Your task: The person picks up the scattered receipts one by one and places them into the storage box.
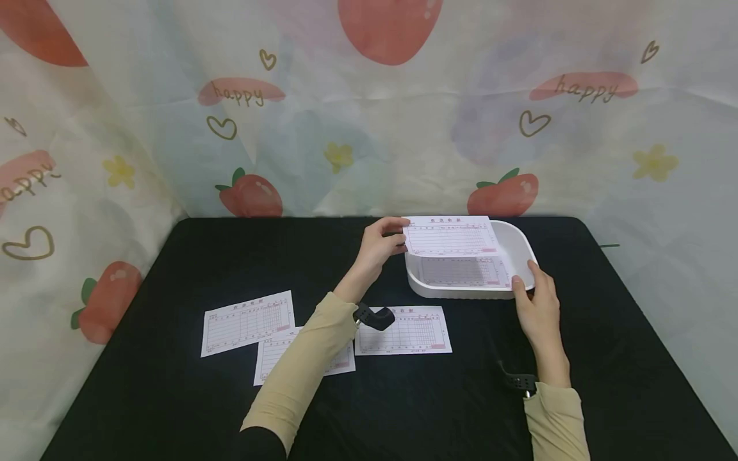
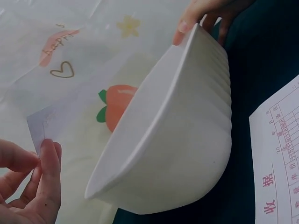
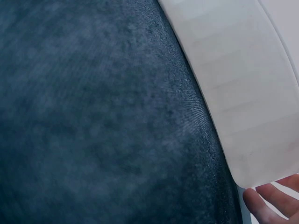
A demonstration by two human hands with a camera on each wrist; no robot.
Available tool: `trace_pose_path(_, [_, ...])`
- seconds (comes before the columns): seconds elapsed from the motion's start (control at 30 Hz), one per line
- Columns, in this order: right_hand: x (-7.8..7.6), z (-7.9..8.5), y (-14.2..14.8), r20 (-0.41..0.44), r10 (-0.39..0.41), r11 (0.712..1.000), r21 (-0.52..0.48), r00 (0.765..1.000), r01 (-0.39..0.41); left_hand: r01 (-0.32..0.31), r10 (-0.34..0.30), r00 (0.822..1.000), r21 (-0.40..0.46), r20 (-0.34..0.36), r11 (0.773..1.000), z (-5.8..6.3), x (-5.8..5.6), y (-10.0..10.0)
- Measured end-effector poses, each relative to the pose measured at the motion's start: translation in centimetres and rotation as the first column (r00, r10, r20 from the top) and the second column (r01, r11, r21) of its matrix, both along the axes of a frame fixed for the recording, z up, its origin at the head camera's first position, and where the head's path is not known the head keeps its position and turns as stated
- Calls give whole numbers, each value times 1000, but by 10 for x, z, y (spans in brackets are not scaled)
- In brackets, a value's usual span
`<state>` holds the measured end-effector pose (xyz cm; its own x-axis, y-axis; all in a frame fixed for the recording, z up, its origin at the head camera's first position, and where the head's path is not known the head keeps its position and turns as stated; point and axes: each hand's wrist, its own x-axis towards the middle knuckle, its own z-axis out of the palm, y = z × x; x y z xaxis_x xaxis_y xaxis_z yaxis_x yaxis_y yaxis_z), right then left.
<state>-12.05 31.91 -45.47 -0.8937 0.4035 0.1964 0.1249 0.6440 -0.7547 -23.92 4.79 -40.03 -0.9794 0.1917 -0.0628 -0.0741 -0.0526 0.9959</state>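
Before a strawberry-printed pale curtain (image 1: 398,147), my left hand (image 1: 380,244) pinched the left end of a white, pink-ruled rectangular paper slip (image 1: 450,235), its long axis stretching right above the white, rounded plastic bin (image 1: 461,293); my right hand (image 1: 540,304) gripped the bin's right side.

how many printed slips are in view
5: a held slip in the left hand, a tray slip inside the white tray, and on the black table a left slip, middle slip and right slip. More may be hidden.
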Motion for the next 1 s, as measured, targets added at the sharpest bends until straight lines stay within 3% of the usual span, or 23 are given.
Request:
trace_pose_path(0.33, [0,1,0,2,1,1000,-9,1000,-1,21,-21,1000,-69,-1,997,-3,-10,31])
trace_pose_path(0.47, [0,0,0,-8,-1,1000,4,1000,1,22,-21,1000,-133,10,991,-3,-12,42])
trace_pose_path(0.7, [0,0,-1,-4,-4,1000,11,1000,4,25,-28,1000,-237,-6,971,-3,-12,58])
trace_pose_path(1.0, [0,0,0,-8,-1,1000,11,1000,2,72,-93,995,-332,-46,941,-8,-11,69])
